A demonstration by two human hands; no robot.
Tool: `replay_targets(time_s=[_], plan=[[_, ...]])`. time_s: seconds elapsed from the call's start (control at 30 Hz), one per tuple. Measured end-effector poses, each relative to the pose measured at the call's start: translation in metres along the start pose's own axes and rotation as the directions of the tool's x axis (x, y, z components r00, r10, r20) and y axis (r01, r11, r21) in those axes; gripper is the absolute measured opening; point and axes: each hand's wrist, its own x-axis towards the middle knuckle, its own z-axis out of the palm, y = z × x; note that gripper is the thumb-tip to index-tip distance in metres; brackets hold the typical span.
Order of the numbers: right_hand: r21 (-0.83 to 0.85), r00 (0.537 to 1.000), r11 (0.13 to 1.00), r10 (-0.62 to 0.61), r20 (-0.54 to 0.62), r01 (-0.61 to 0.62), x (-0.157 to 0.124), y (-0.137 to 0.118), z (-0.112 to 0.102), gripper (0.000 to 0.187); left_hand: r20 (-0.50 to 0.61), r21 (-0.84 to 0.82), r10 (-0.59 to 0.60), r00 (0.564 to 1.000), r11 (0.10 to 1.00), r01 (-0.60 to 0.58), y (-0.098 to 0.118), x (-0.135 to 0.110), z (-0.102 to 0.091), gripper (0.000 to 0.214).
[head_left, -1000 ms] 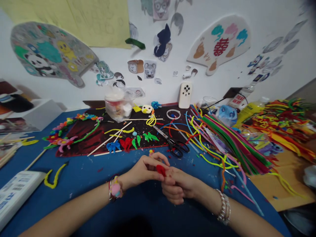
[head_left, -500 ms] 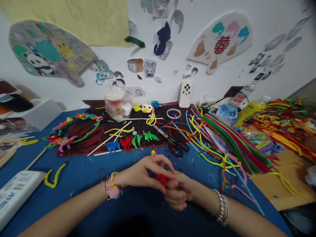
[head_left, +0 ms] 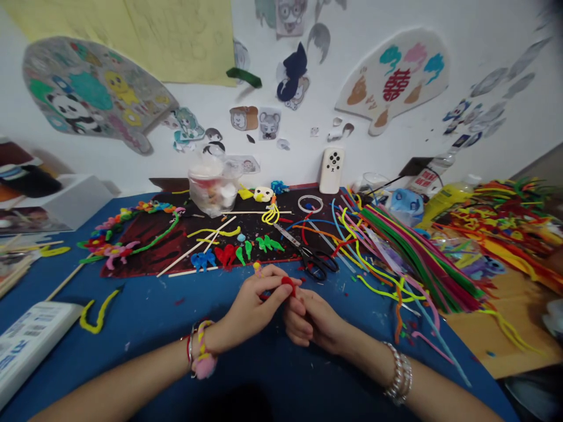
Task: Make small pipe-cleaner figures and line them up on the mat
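Observation:
Both of my hands meet over the blue table (head_left: 145, 310) near its front middle. My left hand (head_left: 253, 302) pinches a small red fuzzy pipe-cleaner piece (head_left: 288, 284) between thumb and fingers. My right hand (head_left: 310, 319) is curled closed and grips the same red piece from below. A pink and yellow fuzzy bracelet (head_left: 202, 354) sits on my left wrist, a silver bead bracelet (head_left: 398, 375) on my right. Black-handled scissors (head_left: 310, 258) lie just beyond my hands.
A dark red mat (head_left: 145, 258) holds small pipe-cleaner bows, hearts and wooden sticks. A big heap of coloured pipe cleaners (head_left: 413, 252) covers the right side. A clear plastic tub (head_left: 213, 187) stands at the back. A yellow bent pipe cleaner (head_left: 94, 313) and a white box (head_left: 26, 343) lie at left.
My hands rose and moved slightly away from me, and the red piece turned up to my fingertips. My left wrist rotated, showing more of the bracelet.

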Motion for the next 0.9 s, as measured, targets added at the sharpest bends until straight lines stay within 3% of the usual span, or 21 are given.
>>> replay_targets(time_s=[0.2,0.3,0.4,0.5,0.67,0.8,0.9], plan=[[-0.116,0.998,0.993,0.004,-0.057,-0.011,0.001,-0.003,0.001,0.039,-0.075,-0.188,-0.185,0.980,0.968,0.169,-0.007,0.005,-0.006,0.032],[-0.326,0.965,0.943,-0.145,-0.219,0.067,0.002,-0.008,-0.004,0.046,-0.005,-0.214,-0.229,0.974,0.951,0.222,-0.010,0.007,-0.008,0.031],[-0.565,0.880,0.817,-0.347,-0.325,0.113,0.001,-0.017,-0.009,0.037,0.091,-0.152,-0.238,0.967,0.956,0.249,-0.012,0.007,-0.005,0.031],[-0.718,0.856,0.685,-0.440,-0.272,0.124,-0.001,-0.025,-0.011,0.022,0.165,-0.035,-0.222,0.961,0.972,0.230,-0.014,0.005,-0.002,0.031],[-0.827,0.903,0.556,-0.394,-0.170,0.087,-0.004,-0.029,-0.011,0.015,0.223,0.086,-0.195,0.955,0.980,0.180,-0.014,0.004,0.000,0.033],[-0.844,0.913,0.524,-0.392,-0.116,0.118,-0.005,-0.032,-0.012,0.012,0.303,0.007,-0.212,0.929,0.976,0.220,-0.013,0.004,0.000,0.031],[-0.845,0.914,0.519,-0.393,-0.099,0.132,-0.005,-0.034,-0.010,0.012,0.394,-0.110,-0.242,0.887,0.945,0.307,-0.011,0.004,0.001,0.031]])
